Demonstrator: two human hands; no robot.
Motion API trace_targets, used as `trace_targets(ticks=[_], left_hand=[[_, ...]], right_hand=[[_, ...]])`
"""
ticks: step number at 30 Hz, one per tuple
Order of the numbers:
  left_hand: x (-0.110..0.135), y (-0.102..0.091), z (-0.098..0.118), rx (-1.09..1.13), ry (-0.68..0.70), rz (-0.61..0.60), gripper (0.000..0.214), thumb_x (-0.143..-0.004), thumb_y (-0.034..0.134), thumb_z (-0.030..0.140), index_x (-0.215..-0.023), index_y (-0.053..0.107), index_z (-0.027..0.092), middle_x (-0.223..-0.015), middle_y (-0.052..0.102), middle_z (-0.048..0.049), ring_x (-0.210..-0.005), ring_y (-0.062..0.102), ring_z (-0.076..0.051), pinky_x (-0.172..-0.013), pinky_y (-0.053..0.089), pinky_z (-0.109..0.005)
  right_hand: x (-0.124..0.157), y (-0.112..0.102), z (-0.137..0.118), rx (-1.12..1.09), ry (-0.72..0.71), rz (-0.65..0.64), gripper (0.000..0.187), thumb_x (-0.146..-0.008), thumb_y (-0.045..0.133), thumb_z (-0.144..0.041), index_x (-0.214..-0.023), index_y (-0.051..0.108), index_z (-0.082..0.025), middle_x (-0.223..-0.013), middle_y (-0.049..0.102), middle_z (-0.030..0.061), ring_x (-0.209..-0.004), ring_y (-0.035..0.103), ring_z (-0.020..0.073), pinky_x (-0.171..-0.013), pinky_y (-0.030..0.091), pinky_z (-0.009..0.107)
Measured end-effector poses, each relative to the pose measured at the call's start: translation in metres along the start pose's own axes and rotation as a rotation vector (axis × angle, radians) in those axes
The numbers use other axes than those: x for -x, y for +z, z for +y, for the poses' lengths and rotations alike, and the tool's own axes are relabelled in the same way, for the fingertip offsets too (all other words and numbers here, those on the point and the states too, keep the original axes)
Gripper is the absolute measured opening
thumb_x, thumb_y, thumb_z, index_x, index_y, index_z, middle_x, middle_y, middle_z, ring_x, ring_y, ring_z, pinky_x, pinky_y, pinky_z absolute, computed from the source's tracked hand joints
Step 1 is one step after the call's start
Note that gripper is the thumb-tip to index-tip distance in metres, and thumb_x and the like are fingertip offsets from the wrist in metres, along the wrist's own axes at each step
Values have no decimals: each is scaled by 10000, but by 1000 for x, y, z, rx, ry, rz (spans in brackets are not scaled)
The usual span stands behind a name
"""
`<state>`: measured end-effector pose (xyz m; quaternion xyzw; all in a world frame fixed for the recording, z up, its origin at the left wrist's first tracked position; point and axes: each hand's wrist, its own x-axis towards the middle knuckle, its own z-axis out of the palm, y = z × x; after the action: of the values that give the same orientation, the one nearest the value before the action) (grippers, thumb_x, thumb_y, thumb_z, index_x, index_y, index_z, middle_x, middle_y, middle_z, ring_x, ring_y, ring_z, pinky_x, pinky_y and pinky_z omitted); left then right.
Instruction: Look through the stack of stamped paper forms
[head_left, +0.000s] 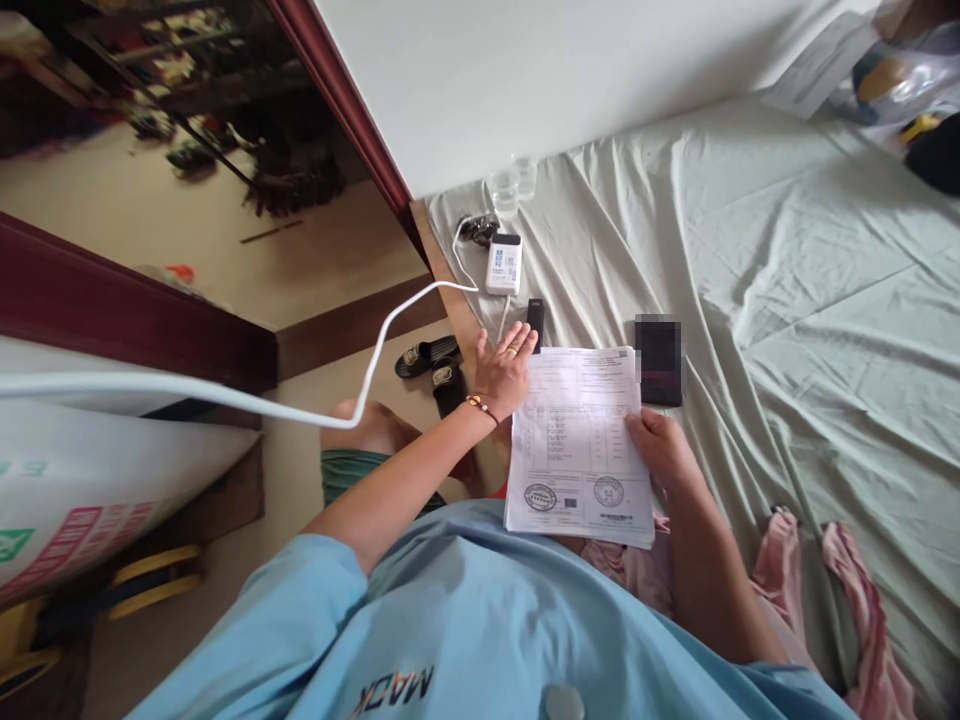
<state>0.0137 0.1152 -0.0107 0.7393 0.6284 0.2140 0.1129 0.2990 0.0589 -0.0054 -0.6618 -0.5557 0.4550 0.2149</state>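
Note:
A stack of printed papers (577, 440) with round and oval stamps lies in front of me by the edge of the sheet-covered surface. My right hand (664, 450) grips its right edge, thumb on top and the other fingers hidden beneath. Along the upper left edge, my left hand (504, 372) is stretched out, palm down, its fingers reaching beside a small black object (535, 322). Whether it presses on the papers I cannot tell. Just beyond sits a white power bank (504, 264) with a cable. To the right of the papers lies a dark, partly blurred flat item (660, 365).
Clear cups (504, 192) and a dark tangled item (478, 229) are near the wall. A white cable (285, 408) crosses the left side. Black slippers (427, 357) rest on the floor. Pink cloth (862, 610) lies at right; a white sack (97, 480) stands at left.

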Motion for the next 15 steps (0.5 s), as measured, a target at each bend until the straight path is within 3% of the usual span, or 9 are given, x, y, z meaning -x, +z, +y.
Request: trace_targets(ticks=[4, 7, 10, 12, 15], left_hand=[[0, -3, -5, 46, -17, 58, 664, -886, 544, 100, -1548, 530, 160, -1637, 517, -151, -1595, 384, -299, -1346, 216, -579], [8, -11, -10, 120, -50, 189, 606, -924, 533, 157, -1529, 523, 141, -1588, 569, -166, -1558, 437, -280, -1315, 334, -502], [27, -24, -10, 230, -135, 282, 465, -986, 520, 257, -1440, 576, 171, -1497, 633, -165, -1479, 519, -270, -1236, 440, -457], [44, -32, -6, 350, -229, 249, 386, -1011, 524, 352, -1352, 617, 196, -1403, 685, -152, -1357, 613, -269, -1122, 528, -409], [68, -41, 7, 593, -411, 91, 377, -996, 573, 515, -1210, 682, 224, -1240, 746, -109, -1087, 731, -243, -989, 572, -351]], right_hand=[[5, -10, -8, -142, 30, -107, 376, -867, 577, -537, -793, 643, -174, -684, 684, 54, -619, 614, 210, -537, 417, 287], [9, -20, -12, -315, 21, -192, 427, -850, 654, -572, -930, 716, -158, -727, 721, 55, -641, 661, 225, -591, 509, 316], [17, -32, -9, -434, 15, -191, 477, -823, 714, -594, -1038, 744, -170, -769, 749, 65, -635, 679, 231, -622, 556, 349], [25, -38, -5, -467, 37, -133, 440, -798, 719, -583, -989, 743, -187, -744, 738, 69, -605, 664, 232, -584, 538, 350], [34, -42, 0, -538, 54, 9, 313, -751, 696, -526, -805, 688, -219, -642, 675, 59, -527, 595, 214, -514, 472, 339]])
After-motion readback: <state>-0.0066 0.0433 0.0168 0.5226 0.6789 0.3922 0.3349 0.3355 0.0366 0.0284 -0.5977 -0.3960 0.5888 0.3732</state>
